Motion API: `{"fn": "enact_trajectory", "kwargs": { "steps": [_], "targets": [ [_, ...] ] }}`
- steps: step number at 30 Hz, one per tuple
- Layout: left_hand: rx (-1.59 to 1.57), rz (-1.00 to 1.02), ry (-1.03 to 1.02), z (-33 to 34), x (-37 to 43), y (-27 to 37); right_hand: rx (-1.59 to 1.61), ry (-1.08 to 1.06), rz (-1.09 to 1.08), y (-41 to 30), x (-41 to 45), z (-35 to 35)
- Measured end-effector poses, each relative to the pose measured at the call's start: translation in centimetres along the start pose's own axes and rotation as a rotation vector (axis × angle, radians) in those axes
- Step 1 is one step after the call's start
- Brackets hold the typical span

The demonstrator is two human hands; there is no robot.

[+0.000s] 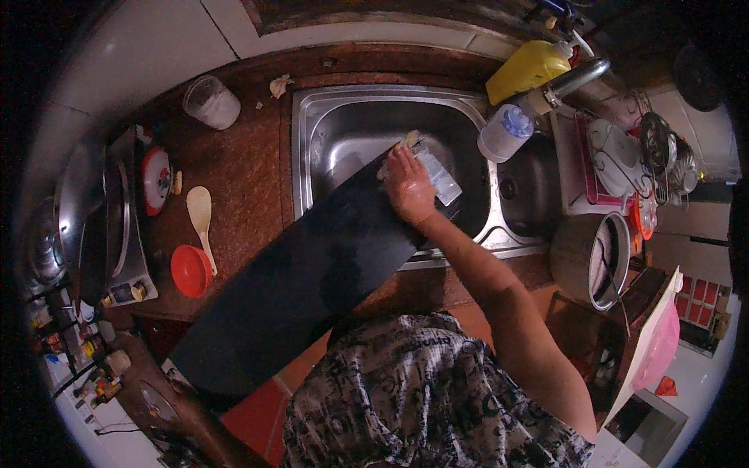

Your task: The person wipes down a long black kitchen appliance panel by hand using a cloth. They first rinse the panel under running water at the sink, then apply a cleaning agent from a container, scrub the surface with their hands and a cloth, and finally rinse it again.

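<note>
A long, dark, smooth panel (281,257) slants from the lower left over the counter into the large steel sink basin (351,117). Wet streaks mark its surface. My right hand (409,184) lies on its upper end, fingers pressed over a pale sponge or cloth (409,140), mostly hidden beneath them. Just right of that hand is a flat silvery rectangular piece (442,178); whether it is fixed to the panel cannot be told. In shadow at the lower left, my left hand (182,391) grips the panel's other end, its fingers partly hidden.
Left on the counter (251,169) are a red bowl (191,271), a rice paddle (199,210), a gas stove (126,234) and a clear tub (212,102). A faucet with a filter (506,134), a yellow bottle (526,70), dishes (614,158) and a large pot (585,257) stand right.
</note>
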State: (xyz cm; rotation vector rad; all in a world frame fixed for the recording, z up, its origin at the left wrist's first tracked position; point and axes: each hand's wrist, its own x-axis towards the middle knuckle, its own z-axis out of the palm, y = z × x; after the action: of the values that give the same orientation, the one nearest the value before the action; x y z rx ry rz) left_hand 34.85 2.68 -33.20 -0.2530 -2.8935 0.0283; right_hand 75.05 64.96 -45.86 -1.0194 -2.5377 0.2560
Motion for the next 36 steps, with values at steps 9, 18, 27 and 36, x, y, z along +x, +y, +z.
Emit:
{"fn": "enact_trajectory", "kwargs": {
  "steps": [9,18,27,36],
  "targets": [
    [-0.012,0.024,0.004,0.2,0.1,0.1,-0.05,0.111,-0.017,2.8,0.0,1.9],
    [-0.025,0.034,0.025,-0.1,0.6,0.3,0.035,0.11,0.112,2.0,-0.6,2.4],
    [-0.007,0.04,0.032,-0.4,0.1,0.7,-0.162,0.137,0.029,4.2,0.7,1.6],
    [0.013,0.052,0.042,-0.7,-0.7,0.7,0.14,0.097,-0.106,-4.7,-2.2,3.1]
  ]
}}
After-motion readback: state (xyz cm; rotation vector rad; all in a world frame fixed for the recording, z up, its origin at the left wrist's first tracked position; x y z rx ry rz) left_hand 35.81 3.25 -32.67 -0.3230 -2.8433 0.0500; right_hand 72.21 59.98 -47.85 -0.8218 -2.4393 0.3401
